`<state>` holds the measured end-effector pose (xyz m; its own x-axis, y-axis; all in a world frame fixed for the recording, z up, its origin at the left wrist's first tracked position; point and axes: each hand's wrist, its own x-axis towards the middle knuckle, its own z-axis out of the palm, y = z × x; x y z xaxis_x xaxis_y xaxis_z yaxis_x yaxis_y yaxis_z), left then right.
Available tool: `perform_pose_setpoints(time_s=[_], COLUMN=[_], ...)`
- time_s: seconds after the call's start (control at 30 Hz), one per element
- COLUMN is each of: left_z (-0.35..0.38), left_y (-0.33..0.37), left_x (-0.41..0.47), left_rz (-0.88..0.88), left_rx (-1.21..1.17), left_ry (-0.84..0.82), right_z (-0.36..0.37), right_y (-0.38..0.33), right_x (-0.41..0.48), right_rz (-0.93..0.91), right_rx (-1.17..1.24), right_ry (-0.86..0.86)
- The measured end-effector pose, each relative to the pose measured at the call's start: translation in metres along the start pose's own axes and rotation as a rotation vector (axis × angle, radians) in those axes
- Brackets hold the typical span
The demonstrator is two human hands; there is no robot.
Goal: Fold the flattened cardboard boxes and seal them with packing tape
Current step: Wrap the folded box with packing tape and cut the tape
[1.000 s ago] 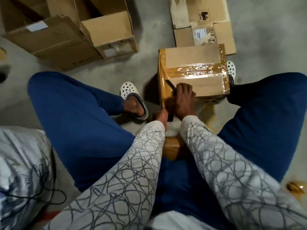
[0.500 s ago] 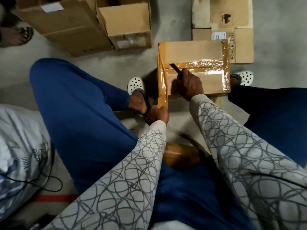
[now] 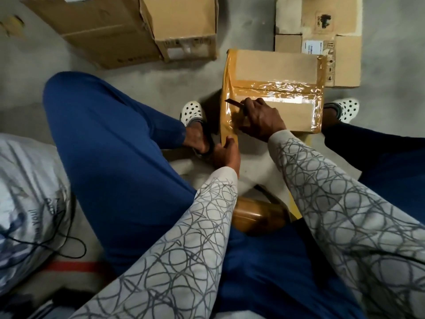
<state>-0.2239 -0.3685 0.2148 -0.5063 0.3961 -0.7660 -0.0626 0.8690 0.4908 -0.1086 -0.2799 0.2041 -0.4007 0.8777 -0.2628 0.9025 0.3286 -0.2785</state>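
The taped box (image 3: pixel 276 72) is sitting on the floor between the person's feet. A glossy band is crossing its top, and a tape strip (image 3: pixel 223 116) is wrapping its left edge. We are reading the strip's long axis as running along that edge toward the person. It is leaving the box at the near left corner and ending in the left hand (image 3: pixel 226 155), which is pinching it just off that corner.

The right hand (image 3: pixel 259 120) is lying on the near left part of the box top, its fingers curled round a dark cutter (image 3: pixel 232 102). The blade is pointing left across the top, with its tip close to the left edge, so it is crossing the strip's line rather than following it. We are judging the right hand to be the nearer one for the cut. The free length of strip is lying toward the person from the blade, between the box corner and the pinching fingers.

Room is looking tight on the left of the box, where a white clog (image 3: pixel 192 111) is sitting just beside it. Bare floor is showing beyond the far left corner. The tape roll (image 3: pixel 257 215) is lying on the near side of the box, behind both wrists; we cannot tell whether the strip is leading to it. Flattened cardboard (image 3: pixel 322 24) is lying just past the far edge of the box, waiting its turn.
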Motion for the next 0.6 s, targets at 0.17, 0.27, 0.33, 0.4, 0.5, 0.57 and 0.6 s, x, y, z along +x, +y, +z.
perform_pose_setpoints(time_s=[0.17, 0.27, 0.33, 0.4, 0.5, 0.57, 0.6], left_z=[-0.023, -0.027, -0.024, -0.022, -0.020, -0.019, -0.020], left_y=[0.007, 0.003, -0.004, -0.006, -0.012, -0.013, -0.015], left_x=[0.020, 0.024, 0.025, 0.021, 0.019, 0.016, 0.016], left_rz=[0.069, 0.088, 0.067, 0.015, -0.019, -0.009, -0.009], left_rx=[0.113, 0.153, 0.125, 0.079, 0.071, 0.042, 0.031], left_ry=[0.084, 0.072, 0.047, 0.024, 0.009, -0.001, 0.001], right_z=[0.007, -0.003, -0.017, -0.025, -0.023, -0.023, -0.024], right_y=[-0.020, -0.007, -0.007, -0.015, -0.037, -0.045, -0.050], right_x=[0.012, 0.016, 0.015, 0.009, -0.003, -0.006, -0.005], right_rz=[0.031, -0.044, -0.104, -0.167, -0.212, -0.252, -0.275], right_rx=[0.110, 0.224, 0.238, 0.125, -0.193, -0.295, -0.295], right_ry=[0.036, -0.008, 0.010, -0.006, -0.271, -0.301, -0.250])
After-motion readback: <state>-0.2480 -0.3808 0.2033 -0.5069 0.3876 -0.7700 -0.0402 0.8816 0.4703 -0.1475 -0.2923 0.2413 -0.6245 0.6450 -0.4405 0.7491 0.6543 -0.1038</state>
